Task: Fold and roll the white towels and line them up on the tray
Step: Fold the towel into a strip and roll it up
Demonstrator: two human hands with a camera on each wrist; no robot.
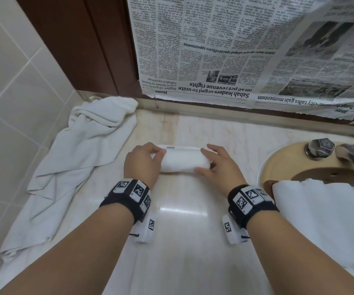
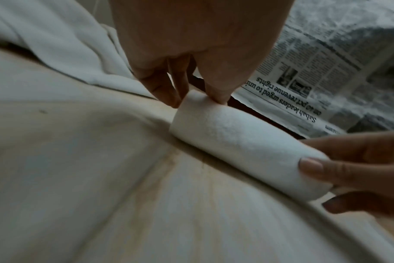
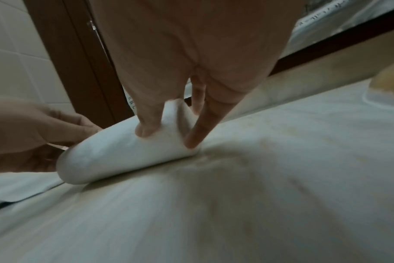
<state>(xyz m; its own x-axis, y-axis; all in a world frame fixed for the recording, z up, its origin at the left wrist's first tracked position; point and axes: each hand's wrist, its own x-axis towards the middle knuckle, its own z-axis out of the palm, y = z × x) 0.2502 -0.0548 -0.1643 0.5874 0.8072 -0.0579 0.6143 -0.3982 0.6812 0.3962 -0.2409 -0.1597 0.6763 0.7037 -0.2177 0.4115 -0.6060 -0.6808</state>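
Observation:
A rolled white towel [image 1: 183, 163] lies across the marble counter [image 1: 182, 231] in the head view. My left hand [image 1: 158, 155] grips its left end, thumb on top and fingers curled behind. My right hand [image 1: 202, 160] grips the right end, thumb on the near side. A short flat tail of the towel [image 1: 180, 147] shows just beyond the roll. The left wrist view shows the roll [image 2: 243, 142] with my left hand [image 2: 198, 99] pinching its far end. In the right wrist view my right hand [image 3: 169, 135] presses into the roll [image 3: 115, 153].
Loose white towels [image 1: 82, 150] are heaped at the left against the tiled wall. More white towels [image 1: 325, 220] lie at the right over a brown wooden corner [image 1: 268, 185]. A beige sink [image 1: 282, 167] with a metal tap [image 1: 319, 149] sits at the right. Newspaper [image 1: 235, 50] covers the back wall.

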